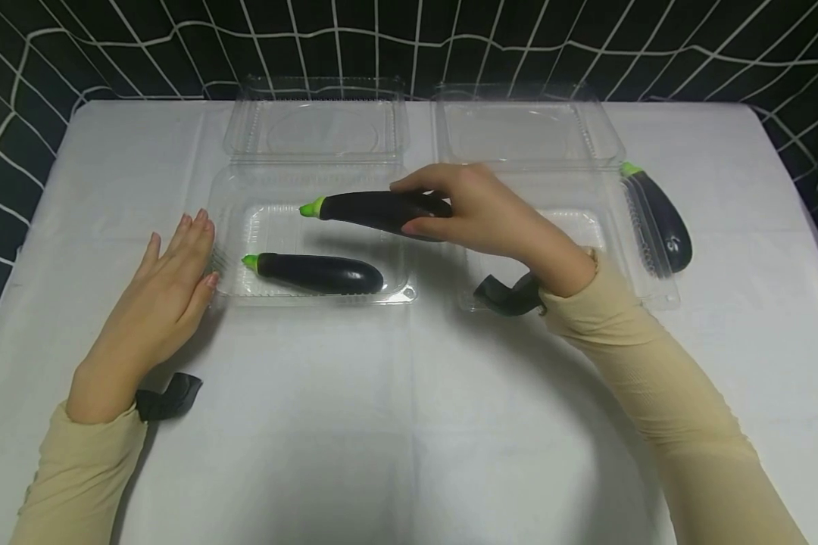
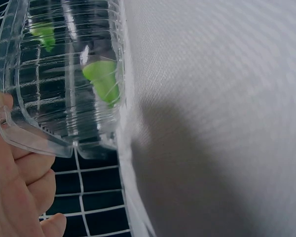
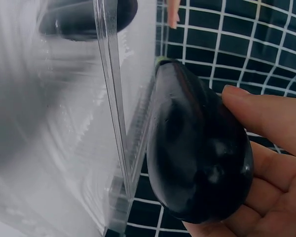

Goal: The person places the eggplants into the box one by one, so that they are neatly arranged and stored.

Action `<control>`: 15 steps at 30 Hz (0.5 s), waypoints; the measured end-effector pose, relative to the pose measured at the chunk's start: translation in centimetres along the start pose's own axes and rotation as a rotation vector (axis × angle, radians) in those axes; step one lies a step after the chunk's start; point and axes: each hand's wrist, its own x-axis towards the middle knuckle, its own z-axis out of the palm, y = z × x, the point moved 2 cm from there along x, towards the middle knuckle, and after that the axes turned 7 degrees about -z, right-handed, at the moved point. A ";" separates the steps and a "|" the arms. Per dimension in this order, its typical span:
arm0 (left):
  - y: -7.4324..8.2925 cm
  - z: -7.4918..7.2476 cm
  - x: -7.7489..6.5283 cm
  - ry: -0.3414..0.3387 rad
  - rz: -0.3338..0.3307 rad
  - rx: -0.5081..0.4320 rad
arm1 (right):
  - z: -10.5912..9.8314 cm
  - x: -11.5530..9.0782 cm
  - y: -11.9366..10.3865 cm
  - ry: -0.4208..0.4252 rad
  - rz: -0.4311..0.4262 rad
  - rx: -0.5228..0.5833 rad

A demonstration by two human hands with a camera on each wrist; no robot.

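My right hand point(image 1: 473, 208) grips an eggplant point(image 1: 364, 210) by its thick end, its green stem pointing left, above the left clear plastic clamshell box point(image 1: 313, 301). In the right wrist view, the fingers hold the dark body of this eggplant point(image 3: 200, 148) from one side. Inside the left box lies a second eggplant point(image 1: 320, 274), stem to the left, near the front wall. My left hand point(image 1: 160, 303) has its fingers straight, resting at the box's left edge. Through the box wall, the left wrist view shows the green stem point(image 2: 103, 81) of an eggplant.
A second clear clamshell box point(image 1: 572, 163) stands open on the right, partly behind my right arm. Beyond its right wall lies another eggplant point(image 1: 661, 219) on the white cloth point(image 1: 354, 409). Dark fabric with a white grid point(image 1: 409, 45) borders the table's far side.
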 end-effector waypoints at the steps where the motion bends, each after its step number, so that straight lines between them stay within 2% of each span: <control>1: 0.0 0.0 0.0 0.000 0.001 -0.001 | 0.1 0.1 0.0 -0.008 0.001 0.001; 15: 0.0 0.0 0.0 -0.005 -0.002 -0.003 | 1.5 3.3 -0.9 -0.089 -0.066 -0.034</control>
